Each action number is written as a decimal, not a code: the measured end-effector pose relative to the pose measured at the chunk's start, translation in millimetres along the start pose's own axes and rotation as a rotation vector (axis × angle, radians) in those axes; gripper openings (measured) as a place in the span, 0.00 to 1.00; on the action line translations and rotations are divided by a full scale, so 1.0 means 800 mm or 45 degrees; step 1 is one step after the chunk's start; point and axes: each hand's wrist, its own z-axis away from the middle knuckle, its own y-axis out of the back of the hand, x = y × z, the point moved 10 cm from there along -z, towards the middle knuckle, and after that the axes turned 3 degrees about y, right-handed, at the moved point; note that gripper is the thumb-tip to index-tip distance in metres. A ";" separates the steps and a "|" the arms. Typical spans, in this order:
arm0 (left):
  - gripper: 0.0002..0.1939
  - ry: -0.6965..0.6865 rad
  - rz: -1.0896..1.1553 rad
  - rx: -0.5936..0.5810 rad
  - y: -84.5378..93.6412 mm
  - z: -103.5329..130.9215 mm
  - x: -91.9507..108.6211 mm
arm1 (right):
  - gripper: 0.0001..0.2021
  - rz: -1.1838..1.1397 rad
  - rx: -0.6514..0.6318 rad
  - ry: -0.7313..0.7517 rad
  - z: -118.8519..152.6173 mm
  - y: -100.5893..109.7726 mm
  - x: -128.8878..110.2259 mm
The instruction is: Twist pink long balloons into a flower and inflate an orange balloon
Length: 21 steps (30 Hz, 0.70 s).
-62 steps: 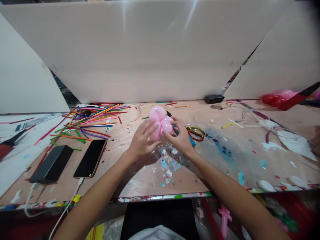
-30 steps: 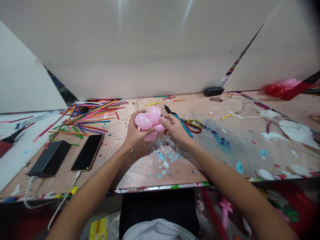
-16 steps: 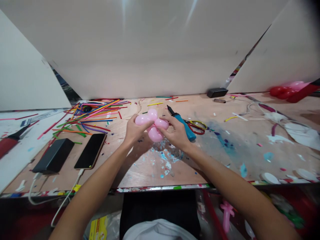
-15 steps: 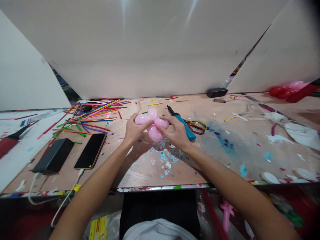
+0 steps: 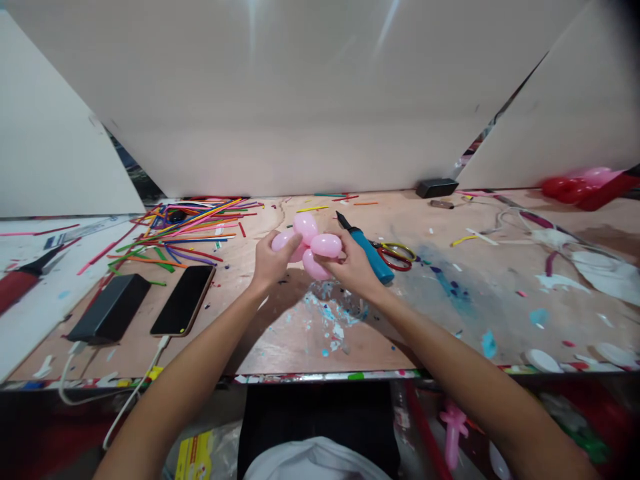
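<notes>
A pink twisted balloon (image 5: 306,228) with several rounded lobes is held above the middle of the table. My left hand (image 5: 271,261) grips its left lobe, the thumb lying across the front. On the other side my right hand (image 5: 353,265) holds the right and lower lobes between thumb and fingers. Just right of that hand a blue hand pump (image 5: 373,253) lies on the table, its black nozzle pointing up and left. Scissors (image 5: 397,255) with red and yellow handles lie beside the pump.
Uninflated balloons (image 5: 200,223) lie in a pile at the back left. A phone (image 5: 183,301) and a black box (image 5: 110,308), both cabled, are at the front left. Red balloons (image 5: 567,189) and a small black block (image 5: 437,188) are at the back right.
The pink balloon has turned a little between my hands, and its right lobe now shows more fully. Both hands still hold it. The view has shifted slightly.
</notes>
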 end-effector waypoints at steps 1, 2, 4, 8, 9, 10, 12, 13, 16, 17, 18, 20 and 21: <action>0.22 0.080 0.055 -0.026 -0.004 -0.001 -0.012 | 0.22 0.005 -0.012 0.029 -0.001 0.002 0.000; 0.24 0.164 0.112 -0.073 -0.009 -0.002 -0.024 | 0.20 0.025 -0.010 0.089 -0.002 0.006 -0.003; 0.25 0.325 0.212 -0.223 -0.024 -0.005 -0.046 | 0.20 0.066 0.014 0.250 -0.003 0.017 -0.012; 0.22 0.327 0.198 -0.299 -0.023 -0.014 -0.046 | 0.20 0.108 -0.058 0.480 0.000 0.018 -0.026; 0.21 0.231 0.159 -0.270 -0.018 -0.016 -0.033 | 0.21 0.114 -0.065 0.469 -0.001 0.017 -0.025; 0.20 0.111 0.121 -0.256 -0.014 -0.015 -0.017 | 0.21 0.115 -0.053 0.418 -0.003 0.017 -0.022; 0.20 -0.139 0.023 -0.302 -0.016 -0.005 0.019 | 0.21 0.077 0.016 0.207 -0.008 0.021 -0.006; 0.20 -0.244 -0.053 -0.343 -0.020 0.002 0.034 | 0.20 0.040 0.050 0.087 -0.009 0.023 0.004; 0.24 -0.311 -0.313 -0.383 -0.027 0.012 0.043 | 0.19 -0.053 0.066 -0.096 -0.009 0.021 0.018; 0.24 -0.267 -0.341 -0.376 -0.027 0.010 0.038 | 0.19 -0.062 0.059 -0.089 -0.009 0.020 0.017; 0.24 -0.215 -0.324 -0.371 -0.025 0.006 0.030 | 0.19 -0.055 0.057 -0.067 -0.008 0.019 0.015; 0.22 -0.137 -0.214 -0.369 -0.023 -0.002 0.017 | 0.20 -0.025 0.065 -0.005 -0.006 0.019 0.012; 0.22 -0.110 -0.142 -0.369 -0.022 -0.006 0.012 | 0.20 -0.007 0.067 0.038 -0.005 0.018 0.009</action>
